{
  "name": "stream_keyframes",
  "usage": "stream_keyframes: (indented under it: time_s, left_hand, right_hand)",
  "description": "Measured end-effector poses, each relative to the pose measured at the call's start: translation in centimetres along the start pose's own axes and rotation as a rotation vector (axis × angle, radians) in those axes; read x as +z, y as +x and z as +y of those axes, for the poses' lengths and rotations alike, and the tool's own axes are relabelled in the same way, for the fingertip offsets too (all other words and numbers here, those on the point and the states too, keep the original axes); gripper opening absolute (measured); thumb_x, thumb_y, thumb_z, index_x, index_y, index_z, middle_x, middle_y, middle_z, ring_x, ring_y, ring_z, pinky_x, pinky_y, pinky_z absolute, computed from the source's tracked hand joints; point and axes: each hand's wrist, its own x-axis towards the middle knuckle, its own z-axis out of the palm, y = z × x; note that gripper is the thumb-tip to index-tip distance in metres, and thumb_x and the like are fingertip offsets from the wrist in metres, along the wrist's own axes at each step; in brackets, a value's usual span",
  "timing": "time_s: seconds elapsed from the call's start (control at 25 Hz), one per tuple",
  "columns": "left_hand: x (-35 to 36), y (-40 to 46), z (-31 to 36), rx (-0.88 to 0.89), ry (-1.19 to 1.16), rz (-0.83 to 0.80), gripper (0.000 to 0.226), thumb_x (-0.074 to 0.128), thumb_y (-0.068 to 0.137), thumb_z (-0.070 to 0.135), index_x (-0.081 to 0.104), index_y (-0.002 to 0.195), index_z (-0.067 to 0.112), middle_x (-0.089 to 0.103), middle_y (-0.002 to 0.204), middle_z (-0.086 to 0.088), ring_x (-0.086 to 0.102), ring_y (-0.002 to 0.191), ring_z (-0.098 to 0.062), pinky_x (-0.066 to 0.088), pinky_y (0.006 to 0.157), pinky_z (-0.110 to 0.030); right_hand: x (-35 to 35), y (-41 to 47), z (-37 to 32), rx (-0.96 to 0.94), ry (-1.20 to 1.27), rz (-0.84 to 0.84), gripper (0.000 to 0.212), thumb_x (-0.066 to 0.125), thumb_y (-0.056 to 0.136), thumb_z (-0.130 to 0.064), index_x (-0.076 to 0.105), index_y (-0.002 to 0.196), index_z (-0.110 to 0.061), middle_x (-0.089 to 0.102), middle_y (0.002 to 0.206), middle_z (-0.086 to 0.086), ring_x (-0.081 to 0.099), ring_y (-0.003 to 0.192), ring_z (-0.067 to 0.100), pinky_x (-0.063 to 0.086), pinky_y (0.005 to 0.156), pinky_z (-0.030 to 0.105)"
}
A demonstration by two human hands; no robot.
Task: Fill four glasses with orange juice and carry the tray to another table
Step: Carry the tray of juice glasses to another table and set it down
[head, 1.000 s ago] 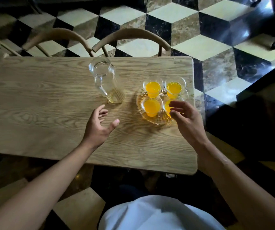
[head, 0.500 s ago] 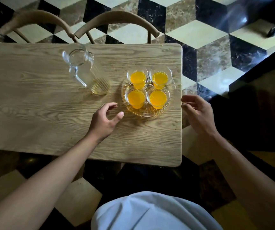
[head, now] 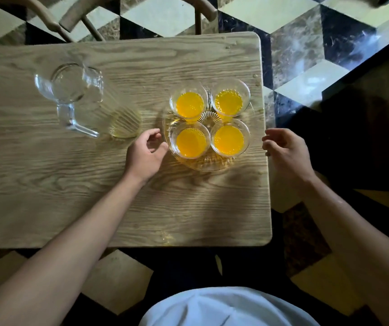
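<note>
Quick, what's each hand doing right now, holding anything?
Left hand: open, fingers loosely curled beside the glass tray, holding nothing.
Right hand: open, off the table's right edge, holding nothing.

Bare forearms, no sleeves showing; a white garment (head: 226, 307) covers the torso.

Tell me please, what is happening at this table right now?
A person stands at a wooden table. Four glasses of orange juice sit on a clear glass tray. The left hand and right hand are on either side of the tray, fingers loosely curled, not yet gripping it. A nearly empty glass pitcher stands to the left.
</note>
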Motion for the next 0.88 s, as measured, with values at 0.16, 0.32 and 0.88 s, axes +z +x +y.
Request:
stream_keyframes:
  time_s: [0.16, 0.32, 0.88]
  left_hand:
    - [0.4, 2.6, 0.1, -0.028, 0.059, -0.018, 0.048, 0.075, 0.089, 0.015, 0.067, 0.136, 0.006, 0.073, 0.119, -0.006, 0.069, 0.104, -0.016, 0.054, 0.094, -0.022]
    - [0.9, 4.1, 0.5, -0.077, 0.155, -0.02, 0.044, 0.075, 0.09, 0.018, 0.07, 0.132, 0.007, 0.073, 0.099, -0.001, 0.068, 0.091, -0.02, 0.056, 0.097, -0.036]
    - [2.5, 6.0, 2.2, -0.188, 0.128, 0.063, 0.003, 0.076, 0.087, 0.016, 0.077, 0.088, 0.019, 0.07, 0.081, 0.0, 0.066, 0.08, -0.021, 0.057, 0.083, -0.037]
  right_hand:
    - [1.4, 1.4, -0.1, 0.041, -0.071, -0.002, 0.031, 0.069, 0.095, -0.017, 0.069, 0.126, -0.013, 0.076, 0.107, 0.002, 0.074, 0.098, 0.02, 0.06, 0.093, 0.045]
    - [2.2, 2.4, -0.7, 0.059, -0.213, 0.07, 0.031, 0.068, 0.095, -0.026, 0.072, 0.123, -0.013, 0.076, 0.109, 0.003, 0.07, 0.099, 0.015, 0.058, 0.096, 0.038]
    - [3.2, 4.9, -2.2, 0.079, -0.284, 0.125, 0.022, 0.072, 0.093, -0.031, 0.081, 0.094, -0.011, 0.067, 0.067, -0.008, 0.056, 0.053, -0.008, 0.037, 0.047, 0.0]
